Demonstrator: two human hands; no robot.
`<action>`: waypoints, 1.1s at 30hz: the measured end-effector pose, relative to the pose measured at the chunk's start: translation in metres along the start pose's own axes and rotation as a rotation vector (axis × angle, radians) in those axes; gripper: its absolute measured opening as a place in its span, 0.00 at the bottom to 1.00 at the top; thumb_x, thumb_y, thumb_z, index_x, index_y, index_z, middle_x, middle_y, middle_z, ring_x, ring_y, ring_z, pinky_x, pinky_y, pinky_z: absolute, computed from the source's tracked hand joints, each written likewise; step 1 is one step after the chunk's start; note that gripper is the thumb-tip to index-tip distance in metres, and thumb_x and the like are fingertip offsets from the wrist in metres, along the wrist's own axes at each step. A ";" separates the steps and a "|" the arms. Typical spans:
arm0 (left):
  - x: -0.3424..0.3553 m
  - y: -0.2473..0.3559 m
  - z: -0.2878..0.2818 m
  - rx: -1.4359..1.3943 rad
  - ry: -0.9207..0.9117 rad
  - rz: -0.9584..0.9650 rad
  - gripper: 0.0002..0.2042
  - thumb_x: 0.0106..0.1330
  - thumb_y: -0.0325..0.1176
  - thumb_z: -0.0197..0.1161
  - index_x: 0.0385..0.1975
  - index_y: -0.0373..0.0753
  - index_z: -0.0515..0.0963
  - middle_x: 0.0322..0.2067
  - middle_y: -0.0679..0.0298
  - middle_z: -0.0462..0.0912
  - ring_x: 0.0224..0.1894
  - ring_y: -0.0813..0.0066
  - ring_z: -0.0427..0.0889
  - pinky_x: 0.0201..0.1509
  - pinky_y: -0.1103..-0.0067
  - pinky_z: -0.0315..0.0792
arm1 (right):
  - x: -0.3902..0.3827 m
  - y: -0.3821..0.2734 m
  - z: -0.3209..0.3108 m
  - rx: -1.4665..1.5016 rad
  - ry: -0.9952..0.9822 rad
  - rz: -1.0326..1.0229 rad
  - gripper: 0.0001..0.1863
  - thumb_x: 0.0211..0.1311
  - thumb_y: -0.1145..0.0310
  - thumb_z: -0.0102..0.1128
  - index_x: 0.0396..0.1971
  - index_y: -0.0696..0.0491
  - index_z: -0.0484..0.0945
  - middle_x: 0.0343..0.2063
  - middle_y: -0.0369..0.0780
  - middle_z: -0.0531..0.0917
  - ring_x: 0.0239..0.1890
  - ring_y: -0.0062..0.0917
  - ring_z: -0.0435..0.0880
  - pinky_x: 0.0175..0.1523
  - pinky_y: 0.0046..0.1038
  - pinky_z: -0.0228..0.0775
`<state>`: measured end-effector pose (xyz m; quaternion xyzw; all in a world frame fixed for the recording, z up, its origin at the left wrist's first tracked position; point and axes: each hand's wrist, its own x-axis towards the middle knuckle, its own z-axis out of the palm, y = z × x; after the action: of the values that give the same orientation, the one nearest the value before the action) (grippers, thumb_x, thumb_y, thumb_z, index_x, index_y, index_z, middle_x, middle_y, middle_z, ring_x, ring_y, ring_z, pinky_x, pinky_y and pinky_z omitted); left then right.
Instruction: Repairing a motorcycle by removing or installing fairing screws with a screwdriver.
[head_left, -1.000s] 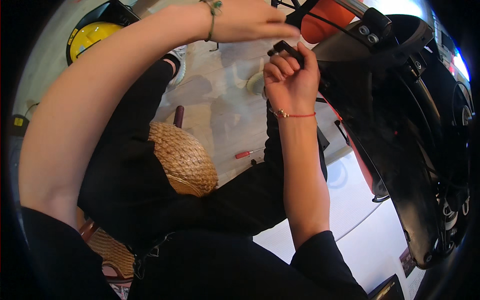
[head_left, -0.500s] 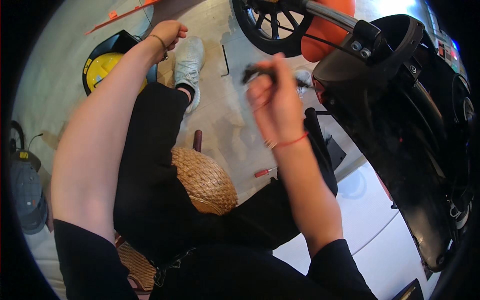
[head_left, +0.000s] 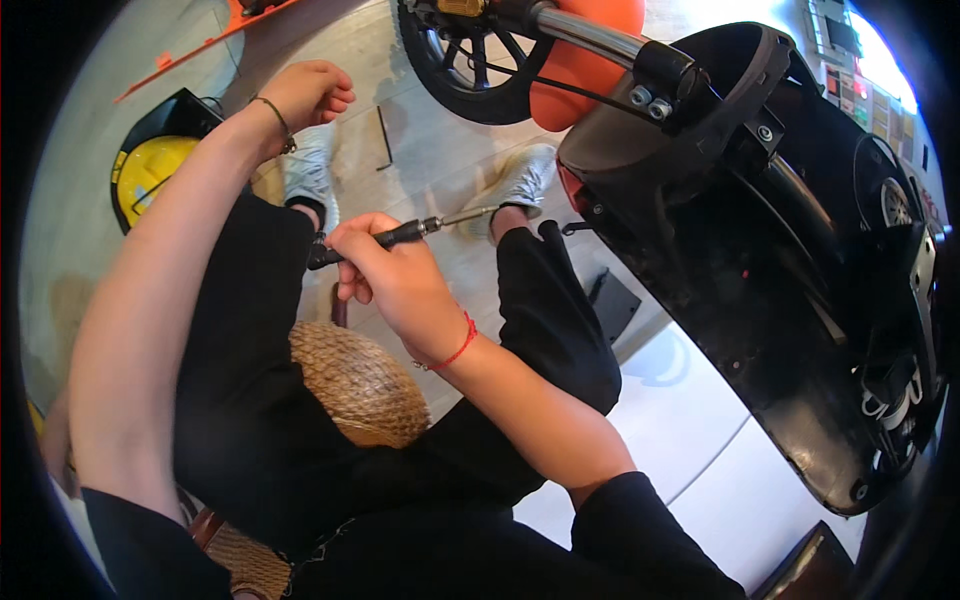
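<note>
My right hand [head_left: 395,280] grips a screwdriver with a black handle and a metal shaft [head_left: 468,215]; the tip points right, toward the red-cornered edge of a black vehicle body [head_left: 680,230], and stays apart from it. Farther up on the left, my left hand [head_left: 305,98] is held in the air with its fingers curled in. Whatever may lie inside those fingers is hidden. The black body, apparently a scooter's, slants down the right side. A metal fork tube [head_left: 590,38] runs from it to a black spoked wheel [head_left: 480,62] with an orange fender [head_left: 590,65].
A black hex key [head_left: 384,138] lies on the floor beyond my shoes. At the left stands a black-and-yellow case [head_left: 155,175]. A woven stool seat [head_left: 360,385] shows between my legs. A white panel [head_left: 680,430] lies at the lower right, near a dark box [head_left: 612,305].
My right hand has moved left and nearer with the screwdriver, whose shaft now points right. My left hand has shifted slightly left. The view has turned, sliding the scene leftward.
</note>
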<state>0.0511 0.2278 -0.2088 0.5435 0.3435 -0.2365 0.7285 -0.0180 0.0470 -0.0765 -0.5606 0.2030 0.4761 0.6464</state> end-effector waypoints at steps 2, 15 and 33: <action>-0.001 -0.002 0.019 0.191 -0.218 0.068 0.06 0.60 0.31 0.48 0.30 0.38 0.72 0.28 0.67 0.76 0.29 0.84 0.73 0.32 0.86 0.68 | -0.003 0.000 -0.013 -0.046 0.037 0.075 0.08 0.57 0.65 0.52 0.30 0.55 0.71 0.18 0.33 0.73 0.21 0.14 0.71 0.28 0.15 0.59; 0.013 -0.112 0.116 0.101 -0.582 0.005 0.09 0.56 0.33 0.51 0.28 0.33 0.73 0.20 0.63 0.75 0.23 0.78 0.75 0.25 0.80 0.67 | -0.007 0.040 -0.066 -0.029 0.302 0.343 0.10 0.61 0.65 0.49 0.29 0.56 0.73 0.19 0.33 0.74 0.21 0.13 0.71 0.27 0.14 0.59; 0.032 -0.140 0.140 0.001 -0.545 0.072 0.11 0.58 0.34 0.50 0.33 0.33 0.71 0.21 0.63 0.76 0.24 0.78 0.72 0.30 0.81 0.66 | -0.006 0.065 -0.108 -0.123 0.637 0.157 0.08 0.63 0.68 0.49 0.34 0.59 0.69 0.24 0.36 0.76 0.21 0.15 0.74 0.25 0.15 0.63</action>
<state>0.0060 0.0531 -0.2971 0.4718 0.1151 -0.3482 0.8018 -0.0464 -0.0597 -0.1376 -0.7020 0.4083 0.3366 0.4766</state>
